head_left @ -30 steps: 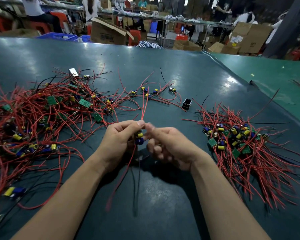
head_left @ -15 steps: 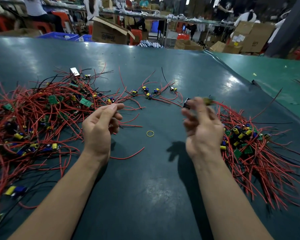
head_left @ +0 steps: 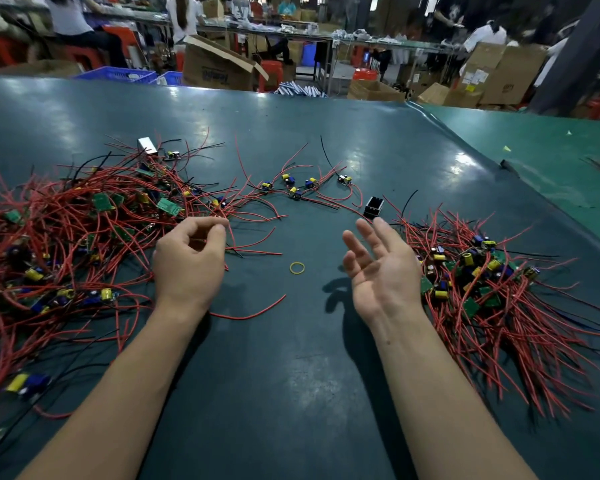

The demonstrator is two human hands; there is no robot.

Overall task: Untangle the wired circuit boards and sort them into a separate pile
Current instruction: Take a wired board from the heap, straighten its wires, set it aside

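Red-wired circuit boards lie in two heaps on a dark green table (head_left: 291, 393). The tangled pile (head_left: 69, 237) spreads over the left side, its green boards and yellow and blue components buried among looping red and black leads. The sorted pile (head_left: 482, 289) sits at the right, its wires fanning outward. Between and beyond them, a few loose boards (head_left: 293, 188) lie strung along red wires, with a small black box (head_left: 374, 207) just beside them. The left hand (head_left: 187, 261) hovers at the edge of the tangled pile, fingers curled with thumb and forefinger nearly meeting; whether it pinches a wire cannot be told. The right hand (head_left: 381, 268) is raised just left of the sorted pile, palm turned inward, fingers spread and holding nothing. A yellow rubber band (head_left: 297, 268) rests on the table between the hands, and a single red wire (head_left: 253, 311) curves nearer the left wrist.
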